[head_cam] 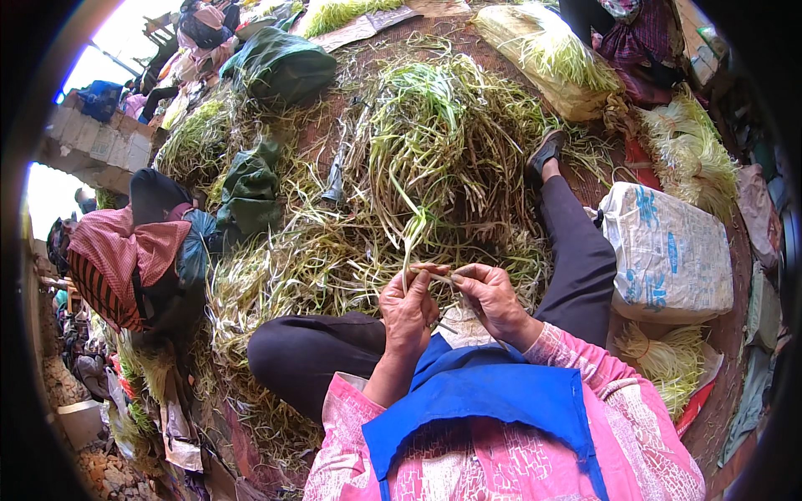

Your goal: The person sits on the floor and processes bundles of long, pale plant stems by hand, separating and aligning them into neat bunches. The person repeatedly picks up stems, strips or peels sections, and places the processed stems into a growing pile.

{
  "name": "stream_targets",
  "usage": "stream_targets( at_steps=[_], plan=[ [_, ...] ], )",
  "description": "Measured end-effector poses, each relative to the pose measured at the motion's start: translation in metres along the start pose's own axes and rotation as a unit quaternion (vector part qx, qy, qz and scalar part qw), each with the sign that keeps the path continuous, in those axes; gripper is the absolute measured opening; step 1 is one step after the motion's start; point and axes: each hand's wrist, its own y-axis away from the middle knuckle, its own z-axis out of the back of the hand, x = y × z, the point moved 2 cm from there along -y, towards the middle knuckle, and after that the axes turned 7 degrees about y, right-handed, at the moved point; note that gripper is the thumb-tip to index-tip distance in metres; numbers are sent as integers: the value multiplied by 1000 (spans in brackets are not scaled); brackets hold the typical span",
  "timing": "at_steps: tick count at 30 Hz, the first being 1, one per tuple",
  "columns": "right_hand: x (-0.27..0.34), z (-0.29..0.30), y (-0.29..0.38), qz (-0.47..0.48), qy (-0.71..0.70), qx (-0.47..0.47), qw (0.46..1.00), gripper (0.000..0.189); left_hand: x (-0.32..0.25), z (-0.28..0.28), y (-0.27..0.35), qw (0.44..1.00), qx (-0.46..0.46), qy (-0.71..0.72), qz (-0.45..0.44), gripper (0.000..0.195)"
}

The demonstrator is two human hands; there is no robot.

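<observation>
In front of my blue apron (495,382), both hands are raised close together. My left hand (406,316) grips a pale leafy stalk (415,230), whose green end sticks up away from me. Thumb and fingers of my right hand (498,304) pinch a thin strip of stem that runs across to the left fingertips. Whether that strip belongs to the same stalk, I cannot tell. Beyond the hands lies a tangled heap of long-leaved green stalks (438,138), with brownish stems toward me. Loose yellowed leaves (301,275) cover the ground between my legs and to the left.
At right stands a white wrapped bale (670,257) bearing blue writing, with pale stripped stalks (664,363) beside it. More stalks (570,56) lie on a yellowish sack (532,69). A seated person (144,263) is at left, near dark green cloth (250,188).
</observation>
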Motion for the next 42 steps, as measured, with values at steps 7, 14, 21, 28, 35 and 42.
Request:
stream_targets(
  at_steps=[7, 14, 21, 28, 35, 42],
  plan=[
    [0, 89, 8, 20, 131, -75, 988, 8, -25, 25, -12, 996, -41, 41, -73, 12],
    [37, 130, -12, 30, 615, -81, 784, 45, -23, 36, -14, 995, -68, -5, -74, 16],
    [-4, 12, -9, 53, 610, 169, 772, 26, 6, 23, 4, 990, -86, -97, -63, 19],
    [-4, -2, -4, 96, 481, 244, 837, 32, -13, 32, 4, 998, -55, 10, -23, 24],
    [-3, 37, -67, -84, 581, 181, 789, 24, -202, 81, 8, 914, -188, 76, -351, 32],
    [-9, 10, -210, -118, 180, -15, 977, 38, -118, 73, -28, 961, -181, 146, -149, 22]
  ],
)
